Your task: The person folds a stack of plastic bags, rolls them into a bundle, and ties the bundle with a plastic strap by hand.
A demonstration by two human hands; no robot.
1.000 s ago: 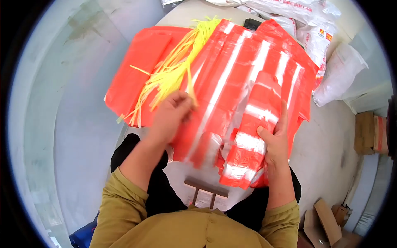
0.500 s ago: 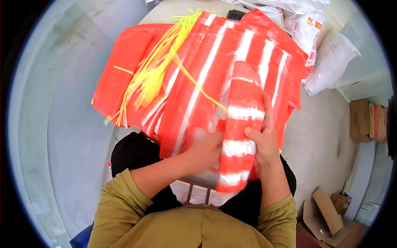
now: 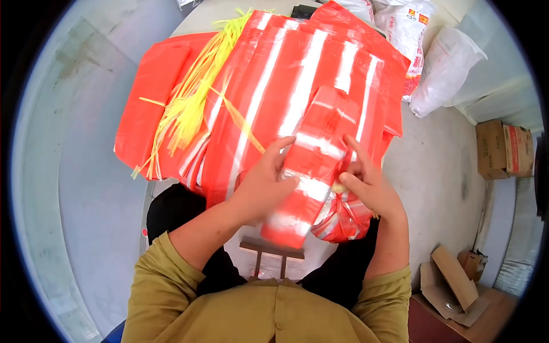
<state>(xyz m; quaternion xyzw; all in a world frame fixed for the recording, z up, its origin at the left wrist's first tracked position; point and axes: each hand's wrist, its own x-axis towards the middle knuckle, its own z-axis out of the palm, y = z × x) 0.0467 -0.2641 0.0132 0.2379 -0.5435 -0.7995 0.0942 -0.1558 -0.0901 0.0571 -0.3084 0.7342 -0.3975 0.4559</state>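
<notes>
A folded bundle of red-and-white striped plastic bags [image 3: 314, 151] lies slantwise over the larger pile in front of me. My left hand [image 3: 264, 186] grips its left side, thumb over the top. On the opposite edge my right hand [image 3: 369, 186] has its fingers curled and its thumb against the bundle. A small pale yellow bit shows beside the right thumb; I cannot make out what it is. Beneath lies a wide stack of red striped plastic bags [image 3: 257, 97]. Yellow plastic strips [image 3: 194, 91] are bunched on its left, one strand reaching toward my left hand.
A crumpled red-and-white plastic bundle [image 3: 349, 220] sits below my right hand. White printed sacks [image 3: 443, 71] stand at the back right. Cardboard boxes [image 3: 497, 150] are by the right wall, and an opened carton [image 3: 452, 286] lies lower right. A pale panel [image 3: 103, 171] stands left.
My left hand has come up from beside the folded bundle onto its left side. The bundle now leans further to the right at its top. The view has shifted slightly.
</notes>
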